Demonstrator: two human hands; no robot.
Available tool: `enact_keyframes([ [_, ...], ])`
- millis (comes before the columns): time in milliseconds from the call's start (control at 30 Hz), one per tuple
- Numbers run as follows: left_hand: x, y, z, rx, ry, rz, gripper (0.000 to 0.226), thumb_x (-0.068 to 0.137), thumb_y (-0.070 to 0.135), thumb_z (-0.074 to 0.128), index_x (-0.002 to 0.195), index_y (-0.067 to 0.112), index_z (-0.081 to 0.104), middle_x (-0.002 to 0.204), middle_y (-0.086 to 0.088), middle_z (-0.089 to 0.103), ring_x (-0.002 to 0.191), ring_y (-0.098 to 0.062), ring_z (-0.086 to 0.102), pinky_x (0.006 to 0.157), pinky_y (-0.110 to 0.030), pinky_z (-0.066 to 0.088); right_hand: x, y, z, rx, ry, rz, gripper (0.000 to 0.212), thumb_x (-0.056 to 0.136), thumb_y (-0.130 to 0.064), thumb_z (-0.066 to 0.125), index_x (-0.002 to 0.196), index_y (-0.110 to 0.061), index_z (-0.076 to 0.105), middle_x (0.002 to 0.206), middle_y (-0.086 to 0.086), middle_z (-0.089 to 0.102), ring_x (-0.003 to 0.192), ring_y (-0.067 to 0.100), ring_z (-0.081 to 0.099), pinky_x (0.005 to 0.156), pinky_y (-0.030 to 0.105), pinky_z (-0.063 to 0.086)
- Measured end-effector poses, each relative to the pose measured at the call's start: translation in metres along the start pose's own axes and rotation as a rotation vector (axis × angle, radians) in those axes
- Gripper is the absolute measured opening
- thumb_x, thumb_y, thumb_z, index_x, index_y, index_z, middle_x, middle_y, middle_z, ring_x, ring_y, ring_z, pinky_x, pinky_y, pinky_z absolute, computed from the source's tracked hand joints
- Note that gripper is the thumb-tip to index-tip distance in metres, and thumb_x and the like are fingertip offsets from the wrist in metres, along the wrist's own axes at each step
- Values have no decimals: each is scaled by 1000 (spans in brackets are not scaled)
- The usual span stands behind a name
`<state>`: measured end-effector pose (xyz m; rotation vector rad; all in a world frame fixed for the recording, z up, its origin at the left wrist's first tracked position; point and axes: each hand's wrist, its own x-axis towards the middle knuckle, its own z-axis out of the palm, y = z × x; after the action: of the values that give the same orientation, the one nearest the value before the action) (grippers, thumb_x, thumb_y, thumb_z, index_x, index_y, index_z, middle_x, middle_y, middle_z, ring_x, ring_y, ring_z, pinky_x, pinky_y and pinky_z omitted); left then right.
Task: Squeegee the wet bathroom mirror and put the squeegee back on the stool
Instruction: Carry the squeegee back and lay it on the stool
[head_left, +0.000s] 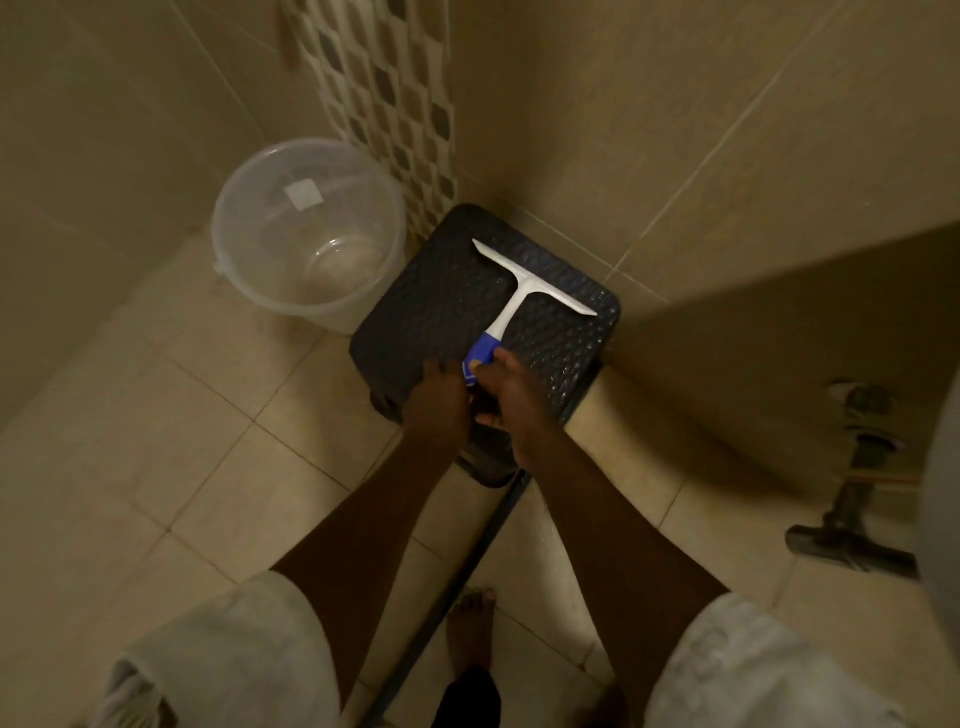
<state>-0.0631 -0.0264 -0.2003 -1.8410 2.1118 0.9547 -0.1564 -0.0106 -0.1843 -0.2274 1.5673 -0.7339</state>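
At far left we see beige wall tiles, then a clear plastic bucket (309, 231) standing on the tiled floor (156, 441), just left of the stool. A small pale label sits on the bucket's far wall; we cannot read any writing on it. Behind the bucket a strip of patterned tile (384, 104) runs up the wall corner.

Next comes the dark woven-look stool (431, 306), tucked into the corner. The squeegee (524, 291) lies flat on its top, white blade toward the wall, blue handle pointing back at us. No brand shows on it.

Both our hands meet at the handle's near end. The left hand (439, 397) has its fingers curled down at the handle's left side; whether this grip actually holds the handle we cannot tell, since the fingers are hidden under the hand. The right hand (514, 395) is curled round the handle, thumb laid on the blue part.

Pale rolled sleeves (234, 649) frame the bottom corners, and a bare foot (470, 629) stands on the floor beside a dark hose (467, 566). At far right a dim metal fitting (852, 499) shows near a tiled ledge.
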Motion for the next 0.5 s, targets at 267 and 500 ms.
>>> enact_keyframes([
  [267,-18,-6,-9,-149,-19,12,58,90,20,58,142,13,33,144,-16,39,119,-28,51,98,-42,48,-16,-5,1,23,-20,24,53,92,-29,58,141,-29,39,134,7,51,80,7,49,64,29,47],
  [500,-54,7,-35,-127,-39,52,55,91,27,57,140,13,36,138,-14,46,108,-23,56,84,-30,48,-73,-11,-7,-6,-47,-28,55,93,-22,57,144,-23,36,142,7,46,109,18,50,88,40,43],
])
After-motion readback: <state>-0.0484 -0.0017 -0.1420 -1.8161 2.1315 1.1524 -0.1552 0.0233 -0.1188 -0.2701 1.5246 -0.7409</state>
